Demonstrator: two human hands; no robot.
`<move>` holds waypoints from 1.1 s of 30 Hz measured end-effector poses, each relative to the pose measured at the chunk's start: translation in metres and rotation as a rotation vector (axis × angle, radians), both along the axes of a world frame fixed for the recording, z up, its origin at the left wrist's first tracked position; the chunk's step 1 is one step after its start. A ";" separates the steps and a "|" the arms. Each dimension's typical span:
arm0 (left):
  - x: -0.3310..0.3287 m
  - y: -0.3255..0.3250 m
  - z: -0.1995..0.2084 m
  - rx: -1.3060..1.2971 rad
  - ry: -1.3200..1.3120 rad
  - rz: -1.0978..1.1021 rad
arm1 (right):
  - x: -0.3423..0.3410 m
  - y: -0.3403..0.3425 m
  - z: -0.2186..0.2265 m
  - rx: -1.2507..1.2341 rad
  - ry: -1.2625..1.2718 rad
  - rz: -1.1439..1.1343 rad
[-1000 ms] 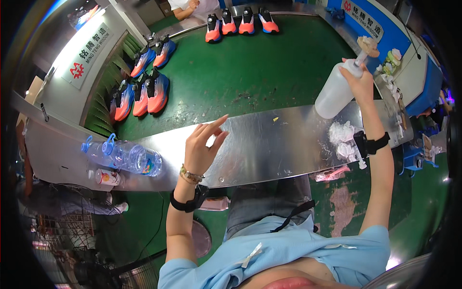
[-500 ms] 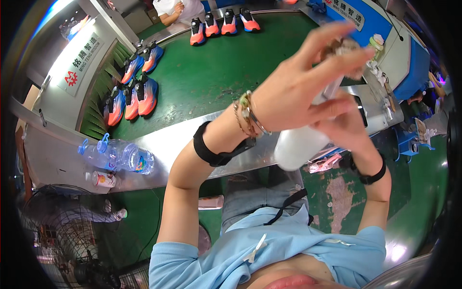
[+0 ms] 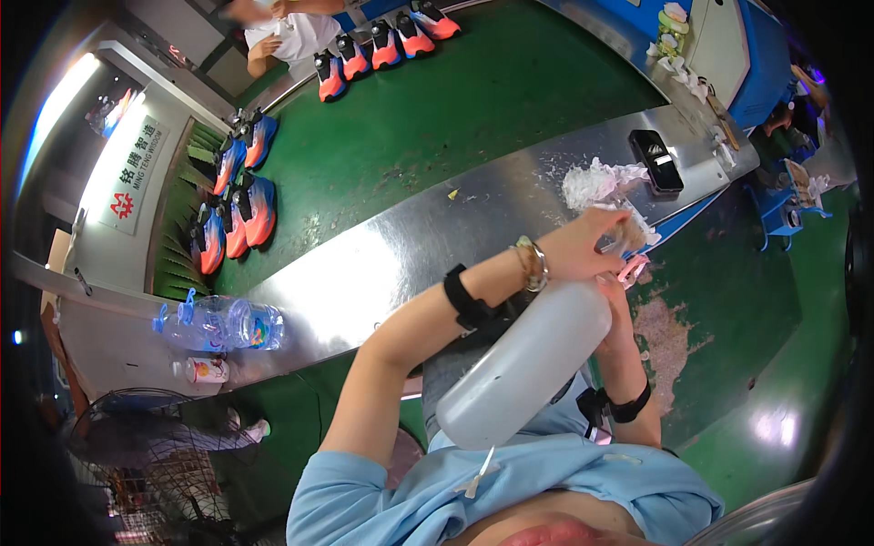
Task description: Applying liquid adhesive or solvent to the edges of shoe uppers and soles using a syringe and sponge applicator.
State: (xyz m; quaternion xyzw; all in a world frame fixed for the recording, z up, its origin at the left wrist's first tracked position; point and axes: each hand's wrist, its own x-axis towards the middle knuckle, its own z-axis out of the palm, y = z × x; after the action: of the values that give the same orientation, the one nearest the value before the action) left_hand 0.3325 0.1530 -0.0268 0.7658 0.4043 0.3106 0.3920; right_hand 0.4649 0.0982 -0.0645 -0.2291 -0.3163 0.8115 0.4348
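A translucent white plastic bottle [image 3: 523,369] lies slanted between my hands, its rounded base toward my body and its top pointing away. My left hand [image 3: 581,253] curls its fingers and thumb around the bottle's top end. A brownish, partly clear piece [image 3: 621,238] shows between those fingers; its kind is not plain. My right hand [image 3: 616,314] grips the bottle near its shoulder from the far side, with most of its fingers hidden behind the bottle. Just beyond my hands, crumpled white tissue [image 3: 596,185] lies on the metal table edge [image 3: 401,246].
A black phone [image 3: 655,162] lies beside the tissue. Orange-and-blue running shoes stand in a back row [image 3: 385,45] and at left [image 3: 246,214] on the green surface [image 3: 437,127]. Clear plastic bottles [image 3: 223,323] are at the left edge, above a fan [image 3: 146,437]. Another person [image 3: 289,36] sits opposite.
Both hands have come down and nearer to me with the bottle, which is now tilted lower. My left fingers, spread before, have closed around its top. The view has turned somewhat.
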 end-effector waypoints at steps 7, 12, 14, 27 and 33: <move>0.045 0.008 -0.100 -0.166 0.050 -0.032 | 0.042 -0.013 -0.068 -0.340 0.026 -0.034; 0.064 -0.003 -0.171 -0.351 -0.083 -0.047 | 0.062 -0.029 -0.099 -0.575 0.014 0.029; 0.067 -0.006 -0.201 -0.616 0.017 -0.102 | 0.064 -0.032 -0.113 -0.664 -0.082 0.014; 0.045 -0.036 -0.263 -1.114 -0.231 -0.035 | 0.093 -0.001 -0.157 -0.784 -0.171 0.312; 0.039 -0.028 -0.236 -1.171 -0.193 -0.012 | 0.106 0.039 -0.186 -0.637 -0.795 0.486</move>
State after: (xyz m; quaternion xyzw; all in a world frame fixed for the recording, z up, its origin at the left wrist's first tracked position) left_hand 0.3711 0.1254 -0.2628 0.3926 0.4663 0.1019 0.7862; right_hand 0.5705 0.1372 -0.2508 -0.5577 -0.2389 0.7949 -0.0076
